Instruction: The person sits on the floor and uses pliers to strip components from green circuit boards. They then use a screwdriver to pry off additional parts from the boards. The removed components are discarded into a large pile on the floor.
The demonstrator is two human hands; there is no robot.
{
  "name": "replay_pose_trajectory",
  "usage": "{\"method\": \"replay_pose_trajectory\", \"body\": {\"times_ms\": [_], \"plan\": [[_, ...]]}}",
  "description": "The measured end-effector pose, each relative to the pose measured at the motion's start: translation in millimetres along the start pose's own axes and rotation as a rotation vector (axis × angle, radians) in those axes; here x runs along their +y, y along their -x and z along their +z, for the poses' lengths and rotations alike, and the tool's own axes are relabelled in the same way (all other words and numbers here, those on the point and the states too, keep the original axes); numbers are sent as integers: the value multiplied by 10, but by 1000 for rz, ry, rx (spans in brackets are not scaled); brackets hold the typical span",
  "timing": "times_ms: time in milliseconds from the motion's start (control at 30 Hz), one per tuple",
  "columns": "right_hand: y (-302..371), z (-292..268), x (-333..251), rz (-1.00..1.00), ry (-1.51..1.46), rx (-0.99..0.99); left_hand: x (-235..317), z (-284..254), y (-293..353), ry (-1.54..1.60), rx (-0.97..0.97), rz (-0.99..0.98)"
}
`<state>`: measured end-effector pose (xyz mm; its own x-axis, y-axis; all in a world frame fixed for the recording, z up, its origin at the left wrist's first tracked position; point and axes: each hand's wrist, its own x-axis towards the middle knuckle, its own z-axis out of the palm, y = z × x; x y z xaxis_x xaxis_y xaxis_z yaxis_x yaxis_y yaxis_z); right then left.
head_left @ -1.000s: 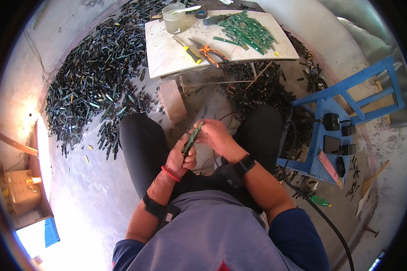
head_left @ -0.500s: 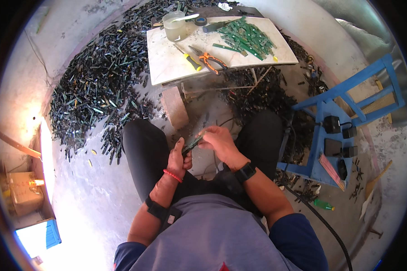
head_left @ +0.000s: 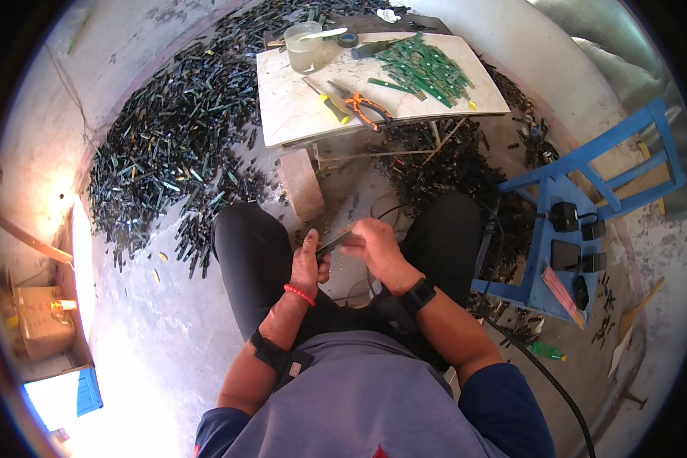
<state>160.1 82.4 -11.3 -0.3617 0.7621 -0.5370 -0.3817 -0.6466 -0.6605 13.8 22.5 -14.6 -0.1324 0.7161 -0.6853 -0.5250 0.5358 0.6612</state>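
Left hand (head_left: 306, 264) grips dark strip (head_left: 330, 247); right hand (head_left: 375, 246) curled round upper end.

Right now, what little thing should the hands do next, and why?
Maybe the right hand should pull gently at the upper end of the dark strip while the left hand holds firm. The left hand grips the lower end, and the right hand is at the other, though its exact grip looks blurred.
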Motion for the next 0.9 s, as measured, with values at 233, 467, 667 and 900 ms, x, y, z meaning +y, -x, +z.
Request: {"method": "replay_pose_trajectory", "body": {"times_ms": [233, 467, 667, 900], "plan": [[-9, 26, -75, -50, 28, -10, -3, -25, 25, -41, -153, 1], [19, 16, -133, -77, 46, -23, 14, -21, 79, 17, -224, -64], [16, 20, -136, -65, 65, -22, -5, -45, 86, 29, -241, -70], [28, 21, -164, -69, 70, -53, -4, -58, 85, 29, -310, -42]]}}
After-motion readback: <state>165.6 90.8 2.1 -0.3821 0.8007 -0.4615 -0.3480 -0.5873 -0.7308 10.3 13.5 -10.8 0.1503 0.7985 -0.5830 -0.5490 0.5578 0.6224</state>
